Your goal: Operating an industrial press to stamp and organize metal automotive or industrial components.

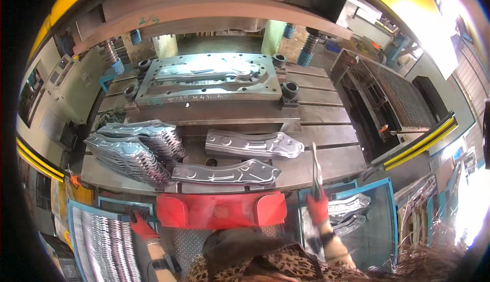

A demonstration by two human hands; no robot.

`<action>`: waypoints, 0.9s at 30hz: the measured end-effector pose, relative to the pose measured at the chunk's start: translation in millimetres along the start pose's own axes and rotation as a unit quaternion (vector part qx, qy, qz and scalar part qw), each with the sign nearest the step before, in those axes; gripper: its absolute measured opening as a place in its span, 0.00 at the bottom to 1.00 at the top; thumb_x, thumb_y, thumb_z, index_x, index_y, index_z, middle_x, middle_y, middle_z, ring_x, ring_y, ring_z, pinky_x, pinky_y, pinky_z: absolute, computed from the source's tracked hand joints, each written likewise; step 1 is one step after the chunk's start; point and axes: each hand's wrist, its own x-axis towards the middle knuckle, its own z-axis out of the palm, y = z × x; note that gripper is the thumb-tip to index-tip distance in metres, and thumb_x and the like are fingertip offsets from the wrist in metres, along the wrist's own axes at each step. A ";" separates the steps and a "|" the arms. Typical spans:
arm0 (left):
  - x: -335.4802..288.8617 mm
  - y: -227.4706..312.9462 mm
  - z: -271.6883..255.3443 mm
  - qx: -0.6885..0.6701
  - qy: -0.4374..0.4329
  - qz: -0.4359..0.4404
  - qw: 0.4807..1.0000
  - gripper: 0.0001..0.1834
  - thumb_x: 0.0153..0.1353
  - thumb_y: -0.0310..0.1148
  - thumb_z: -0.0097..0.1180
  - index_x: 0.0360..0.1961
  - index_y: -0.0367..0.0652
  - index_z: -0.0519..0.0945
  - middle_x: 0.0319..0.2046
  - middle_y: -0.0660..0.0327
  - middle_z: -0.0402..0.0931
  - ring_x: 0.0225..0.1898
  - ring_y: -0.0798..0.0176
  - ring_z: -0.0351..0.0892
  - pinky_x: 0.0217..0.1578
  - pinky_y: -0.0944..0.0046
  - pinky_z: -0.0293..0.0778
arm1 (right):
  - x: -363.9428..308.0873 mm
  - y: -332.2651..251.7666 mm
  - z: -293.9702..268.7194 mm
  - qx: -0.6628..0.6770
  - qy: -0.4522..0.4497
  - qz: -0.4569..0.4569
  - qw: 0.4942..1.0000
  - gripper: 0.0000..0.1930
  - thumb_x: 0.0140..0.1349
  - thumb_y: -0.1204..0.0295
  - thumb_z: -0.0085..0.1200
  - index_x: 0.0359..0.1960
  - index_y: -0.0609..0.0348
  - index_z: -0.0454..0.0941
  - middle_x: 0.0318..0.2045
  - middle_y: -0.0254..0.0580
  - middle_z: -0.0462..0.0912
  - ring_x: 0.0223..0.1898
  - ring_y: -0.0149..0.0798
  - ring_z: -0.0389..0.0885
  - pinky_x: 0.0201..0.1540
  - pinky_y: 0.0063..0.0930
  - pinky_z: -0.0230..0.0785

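Note:
My right hand (317, 208), in a red glove, is closed around a pair of long metal tongs (316, 167) that point up over the front right of the press table. My left hand (141, 225), gloved in red with dark fingers, hangs low by the edge of the left blue bin; its fingers are too unclear to read. Two stamped metal parts, a rear panel (255, 143) and a front panel (227, 174), lie on the table. Stacks of like panels (130, 152) stand at its left. Another shaped panel (204, 71) appears to lie on the lower die (204, 95).
Above hangs the upper die (214, 14) with spring-wrapped guide posts (308, 47). A red padded board (220, 210) lines the table's front. The left blue bin (76, 241) holds rows of panels; the right blue bin (390, 221) holds several. Yellow-striped bars (421, 144) flank the press.

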 end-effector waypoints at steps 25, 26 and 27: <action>23.5 -139.4 -35.7 0.362 -0.275 -0.162 0.876 0.18 0.63 0.40 0.45 0.50 0.44 0.74 0.46 0.59 0.76 0.47 0.59 0.76 0.43 0.61 0.71 | 14.2 135.1 92.5 -0.143 -0.264 0.088 0.950 0.19 0.52 0.59 0.53 0.36 0.64 0.79 0.29 0.58 0.81 0.31 0.51 0.82 0.33 0.39 0.71; 20.3 -133.0 -32.4 0.350 -0.274 -0.165 0.881 0.18 0.63 0.40 0.45 0.51 0.44 0.74 0.46 0.59 0.76 0.47 0.60 0.75 0.43 0.61 0.71 | 12.9 131.2 92.8 -0.174 -0.260 0.134 0.940 0.19 0.52 0.60 0.53 0.36 0.64 0.78 0.30 0.57 0.81 0.31 0.49 0.82 0.33 0.38 0.71; 17.0 -127.5 -30.7 0.337 -0.273 -0.168 0.885 0.18 0.63 0.40 0.44 0.51 0.43 0.73 0.46 0.59 0.76 0.47 0.61 0.75 0.43 0.62 0.71 | 10.8 126.6 89.4 -0.113 -0.288 0.150 0.939 0.18 0.53 0.61 0.52 0.37 0.64 0.78 0.30 0.56 0.81 0.29 0.45 0.81 0.32 0.37 0.71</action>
